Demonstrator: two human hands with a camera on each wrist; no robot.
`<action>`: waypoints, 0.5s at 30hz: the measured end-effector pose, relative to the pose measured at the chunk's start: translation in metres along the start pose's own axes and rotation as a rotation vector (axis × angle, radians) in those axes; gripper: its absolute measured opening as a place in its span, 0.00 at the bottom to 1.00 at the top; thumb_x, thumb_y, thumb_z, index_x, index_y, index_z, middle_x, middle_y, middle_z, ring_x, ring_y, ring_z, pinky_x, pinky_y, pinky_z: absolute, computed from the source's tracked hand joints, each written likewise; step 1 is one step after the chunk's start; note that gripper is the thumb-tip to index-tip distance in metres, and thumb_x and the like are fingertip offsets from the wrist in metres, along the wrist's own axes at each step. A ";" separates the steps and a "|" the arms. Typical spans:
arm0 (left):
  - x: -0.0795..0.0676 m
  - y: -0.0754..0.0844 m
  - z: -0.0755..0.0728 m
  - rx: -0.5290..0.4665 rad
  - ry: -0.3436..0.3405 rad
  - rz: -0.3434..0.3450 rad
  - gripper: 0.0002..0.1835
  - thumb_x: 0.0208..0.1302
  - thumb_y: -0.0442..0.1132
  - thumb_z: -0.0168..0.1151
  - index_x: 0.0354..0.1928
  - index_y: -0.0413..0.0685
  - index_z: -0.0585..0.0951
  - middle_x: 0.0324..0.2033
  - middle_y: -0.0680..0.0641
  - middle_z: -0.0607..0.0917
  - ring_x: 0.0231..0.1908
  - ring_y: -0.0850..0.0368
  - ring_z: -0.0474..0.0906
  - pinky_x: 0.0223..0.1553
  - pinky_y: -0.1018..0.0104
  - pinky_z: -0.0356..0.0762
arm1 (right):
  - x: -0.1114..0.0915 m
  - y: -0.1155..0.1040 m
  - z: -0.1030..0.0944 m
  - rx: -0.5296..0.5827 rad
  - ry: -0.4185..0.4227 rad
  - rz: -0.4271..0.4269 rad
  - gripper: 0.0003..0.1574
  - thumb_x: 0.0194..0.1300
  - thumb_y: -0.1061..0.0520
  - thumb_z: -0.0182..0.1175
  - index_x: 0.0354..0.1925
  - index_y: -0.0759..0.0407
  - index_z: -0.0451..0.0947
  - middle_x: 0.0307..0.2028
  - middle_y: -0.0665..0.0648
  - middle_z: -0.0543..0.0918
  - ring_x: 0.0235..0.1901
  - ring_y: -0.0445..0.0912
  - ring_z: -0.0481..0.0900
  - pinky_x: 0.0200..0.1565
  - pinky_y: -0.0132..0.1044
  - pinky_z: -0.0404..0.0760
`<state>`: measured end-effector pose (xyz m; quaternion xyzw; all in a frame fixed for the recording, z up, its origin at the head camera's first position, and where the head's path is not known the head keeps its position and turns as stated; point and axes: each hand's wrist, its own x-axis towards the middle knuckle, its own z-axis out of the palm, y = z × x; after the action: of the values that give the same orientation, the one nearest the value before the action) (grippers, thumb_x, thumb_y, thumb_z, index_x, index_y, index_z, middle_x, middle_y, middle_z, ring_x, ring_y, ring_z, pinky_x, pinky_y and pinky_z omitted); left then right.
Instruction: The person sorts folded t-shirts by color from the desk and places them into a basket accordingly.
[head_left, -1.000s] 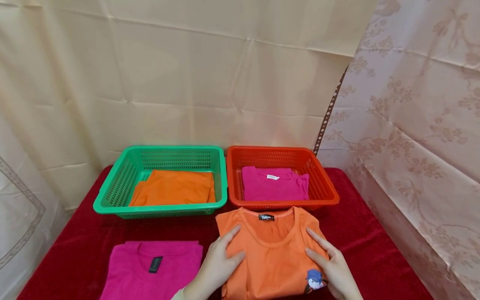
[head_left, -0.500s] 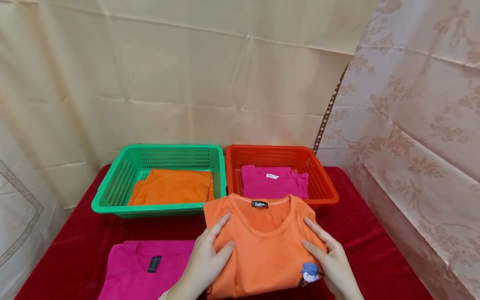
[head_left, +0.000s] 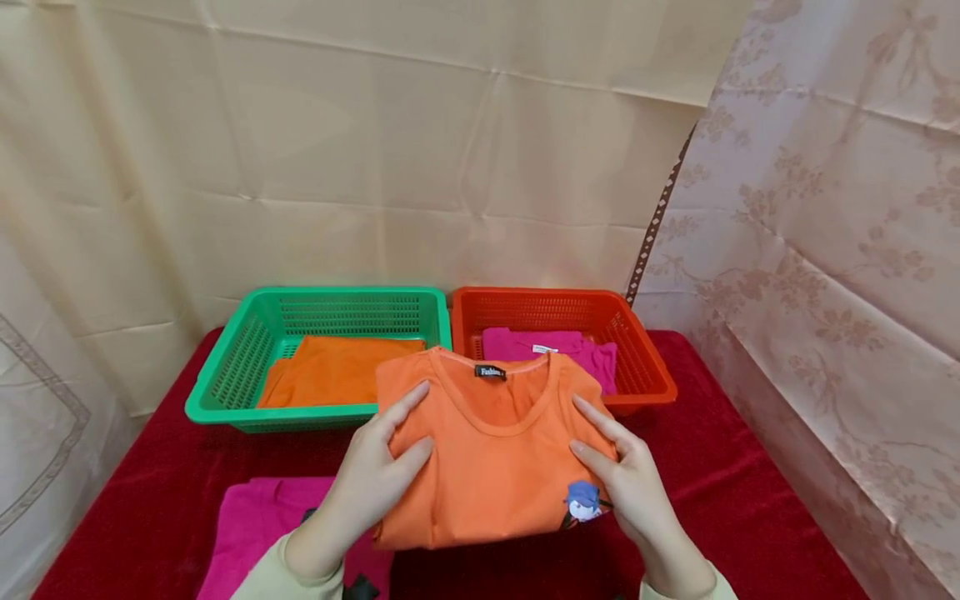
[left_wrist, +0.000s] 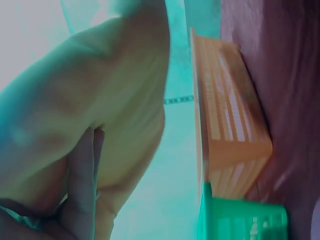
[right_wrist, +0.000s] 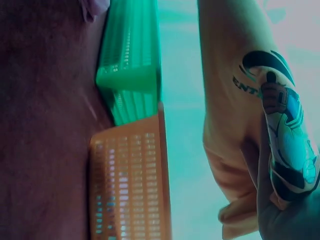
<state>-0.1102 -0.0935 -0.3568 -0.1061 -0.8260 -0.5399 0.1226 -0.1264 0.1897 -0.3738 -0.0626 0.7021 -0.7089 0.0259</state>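
An orange T-shirt [head_left: 495,475] with a black neck label and a small cartoon print is folded and hangs above the table. My left hand [head_left: 382,467] grips its left side, thumb on top and fingers tucked beneath. On the opposite side my right hand [head_left: 622,475] holds it the same way, beside the print. The right wrist view shows a larger print on the shirt's underside [right_wrist: 290,135]. Behind the shirt stand a green basket [head_left: 285,417] with a folded orange garment [head_left: 330,375], and a red basket [head_left: 648,396] with a folded magenta garment [head_left: 510,346].
A folded magenta shirt [head_left: 251,521] lies at the table's front left, partly covered by my left forearm. Dark red cloth [head_left: 750,500] covers the table. A beige curtain [head_left: 337,167] hangs behind the baskets, and a floral curtain [head_left: 840,250] hangs at the right.
Both hands have raised the orange T-shirt off the table and moved it forward and left. Its neckline now overlaps the front of both baskets. The baskets stay in place.
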 end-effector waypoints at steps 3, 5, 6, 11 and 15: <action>0.006 -0.002 -0.012 0.003 -0.014 -0.054 0.32 0.56 0.29 0.61 0.64 0.52 0.69 0.60 0.50 0.73 0.59 0.55 0.69 0.56 0.56 0.68 | 0.006 -0.003 0.006 -0.016 -0.011 -0.007 0.35 0.61 0.64 0.60 0.65 0.54 0.65 0.63 0.59 0.66 0.54 0.41 0.74 0.50 0.33 0.76; 0.009 -0.004 -0.020 0.008 -0.026 -0.084 0.31 0.57 0.30 0.61 0.65 0.53 0.69 0.61 0.50 0.72 0.59 0.54 0.69 0.56 0.55 0.69 | 0.010 -0.005 0.009 -0.011 -0.026 0.003 0.35 0.61 0.64 0.59 0.65 0.53 0.65 0.63 0.58 0.67 0.53 0.42 0.75 0.50 0.33 0.76; 0.011 -0.005 -0.024 0.012 -0.034 -0.093 0.31 0.58 0.31 0.60 0.65 0.54 0.68 0.61 0.50 0.72 0.59 0.54 0.69 0.55 0.55 0.69 | 0.013 -0.005 0.011 -0.010 -0.033 0.011 0.35 0.61 0.64 0.59 0.65 0.52 0.65 0.62 0.58 0.68 0.53 0.42 0.75 0.50 0.34 0.76; 0.020 -0.014 -0.041 0.043 -0.055 -0.102 0.30 0.61 0.34 0.59 0.66 0.55 0.67 0.63 0.48 0.70 0.57 0.51 0.70 0.52 0.55 0.71 | 0.024 -0.008 0.023 0.001 -0.074 0.050 0.35 0.62 0.65 0.57 0.66 0.49 0.64 0.62 0.59 0.68 0.51 0.46 0.77 0.48 0.36 0.78; 0.024 -0.022 -0.052 0.067 -0.062 -0.116 0.30 0.62 0.35 0.57 0.67 0.55 0.65 0.64 0.45 0.68 0.57 0.49 0.70 0.52 0.55 0.72 | 0.033 -0.009 0.032 -0.020 -0.094 0.035 0.36 0.62 0.67 0.57 0.66 0.48 0.64 0.63 0.58 0.67 0.53 0.48 0.75 0.49 0.35 0.77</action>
<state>-0.1347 -0.1489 -0.3480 -0.0704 -0.8519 -0.5144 0.0689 -0.1544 0.1539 -0.3626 -0.0838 0.7081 -0.6975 0.0708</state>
